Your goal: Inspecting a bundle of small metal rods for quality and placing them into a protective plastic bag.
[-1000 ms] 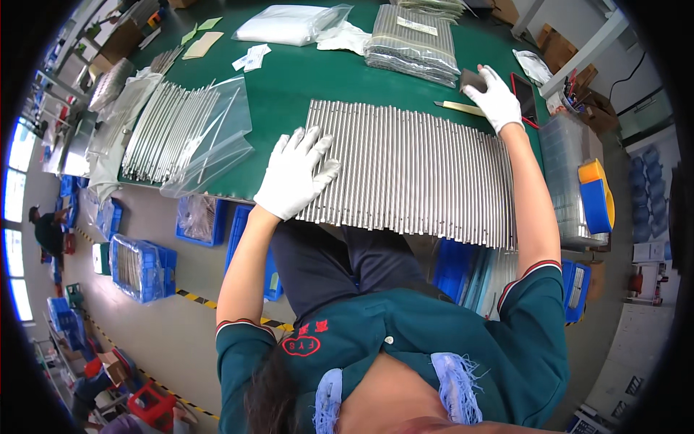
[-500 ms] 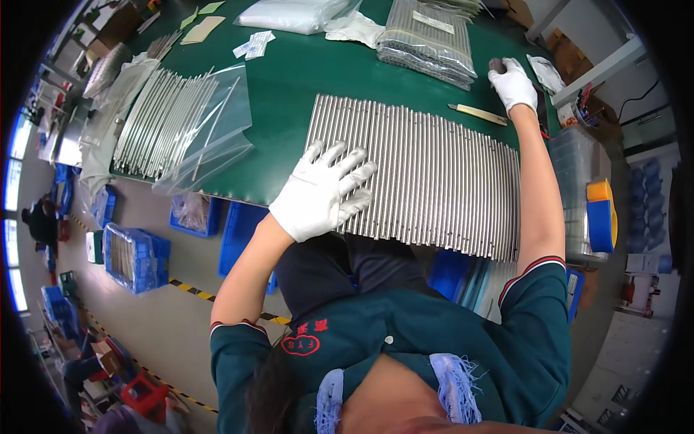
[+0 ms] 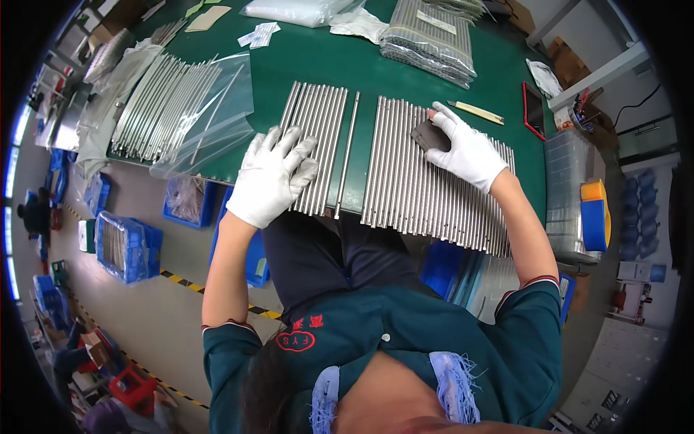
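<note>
In a white glove, my left hand (image 3: 271,176) lies with fingers spread on a small group of thin metal rods (image 3: 324,137) placed side by side. A single metal rod (image 3: 348,153) lies apart in the gap to its right. Beyond the gap is a wider row of metal rods (image 3: 405,177), their near ends jutting past the table's front edge. My right hand (image 3: 468,153), also gloved, is closed around a dark brownish-grey block (image 3: 431,136) over the far part of this row. The block's underside is hidden, so I cannot tell whether it touches the rods.
A yellow-handled utility knife (image 3: 477,111) and a red-edged phone (image 3: 533,110) lie beyond my right hand. Bagged rods (image 3: 426,43) stand at the back of the green table (image 3: 318,61). More rods (image 3: 163,108) and a clear plastic bag (image 3: 235,98) are at left.
My right hand has come left and nearer with the dark block, from the far right of the table to above the rods. My left hand has shifted left, and the single row has split into groups.
</note>
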Available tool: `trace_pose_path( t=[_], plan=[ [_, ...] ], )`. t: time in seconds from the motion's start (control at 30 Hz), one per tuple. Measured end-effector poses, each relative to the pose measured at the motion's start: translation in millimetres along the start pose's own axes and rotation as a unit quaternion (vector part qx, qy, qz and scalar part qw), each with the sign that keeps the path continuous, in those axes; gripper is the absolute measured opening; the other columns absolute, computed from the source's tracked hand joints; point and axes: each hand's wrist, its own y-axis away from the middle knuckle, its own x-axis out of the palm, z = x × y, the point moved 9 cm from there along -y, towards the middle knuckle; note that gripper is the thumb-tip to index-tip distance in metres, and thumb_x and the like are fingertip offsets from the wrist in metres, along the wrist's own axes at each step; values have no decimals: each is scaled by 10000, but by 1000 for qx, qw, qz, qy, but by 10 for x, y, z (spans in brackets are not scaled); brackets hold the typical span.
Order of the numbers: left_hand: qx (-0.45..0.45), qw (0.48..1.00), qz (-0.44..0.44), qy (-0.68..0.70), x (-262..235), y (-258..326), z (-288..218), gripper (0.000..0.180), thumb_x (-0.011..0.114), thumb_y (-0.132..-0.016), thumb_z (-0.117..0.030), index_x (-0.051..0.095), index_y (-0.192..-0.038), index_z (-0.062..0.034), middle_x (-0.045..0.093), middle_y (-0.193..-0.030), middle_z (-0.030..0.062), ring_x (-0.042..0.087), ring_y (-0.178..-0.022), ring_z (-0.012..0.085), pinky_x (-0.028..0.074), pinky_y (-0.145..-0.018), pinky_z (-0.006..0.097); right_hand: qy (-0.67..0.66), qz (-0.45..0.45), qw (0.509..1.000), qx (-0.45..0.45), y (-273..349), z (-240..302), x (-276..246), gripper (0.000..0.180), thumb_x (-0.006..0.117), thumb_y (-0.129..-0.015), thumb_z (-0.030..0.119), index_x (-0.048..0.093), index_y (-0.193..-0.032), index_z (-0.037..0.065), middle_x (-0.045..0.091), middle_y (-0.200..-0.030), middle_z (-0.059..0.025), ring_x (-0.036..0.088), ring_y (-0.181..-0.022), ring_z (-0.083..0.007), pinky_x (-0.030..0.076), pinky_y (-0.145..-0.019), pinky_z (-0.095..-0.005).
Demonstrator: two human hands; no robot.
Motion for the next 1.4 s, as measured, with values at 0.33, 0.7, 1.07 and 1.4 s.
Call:
trace_pose_path(
  t=[0.33, 0.7, 1.07, 1.4],
  plan=[
    [82, 994, 46, 48, 333, -474, -770, 652, 500, -872, -544, 506, -1276, -32, 539, -1278, 150, 477, -1219, 323, 291, -1062, 483, 41, -41, 998, -28, -230, -5, 42, 513, 632, -813, 363, 547, -1297, 218, 463, -1394, -125, 559, -1131, -348, 473, -935, -402],
    [70, 994, 27, 83, 374, -452, -743, 676, 495, -875, -556, 491, -1290, -22, 535, -1300, 192, 471, -1253, 325, 270, -1083, 484, 82, -39, 988, -126, -764, 305, 182, 371, 609, -847, 318, 611, -1209, 240, 477, -1357, -122, 525, -1173, -319, 446, -973, -404],
    [56, 993, 26, 98, 369, -463, -706, 664, 519, -873, -527, 483, -1294, -15, 524, -1319, 185, 475, -1249, 318, 272, -1086, 484, 105, -36, 973, -205, -823, 442, 225, 375, 630, -844, 255, 608, -1219, 249, 474, -1364, -124, 509, -1196, -309, 441, -982, -383],
    [61, 994, 20, 91, 395, -441, -706, 664, 518, -873, -528, 475, -1300, -20, 517, -1327, 185, 473, -1250, 326, 287, -1076, 485, 106, -39, 978, -176, -894, 372, 226, 355, 604, -870, 284, 602, -1222, 242, 471, -1372, -100, 491, -1215, -312, 419, -1006, -381]
  ],
)
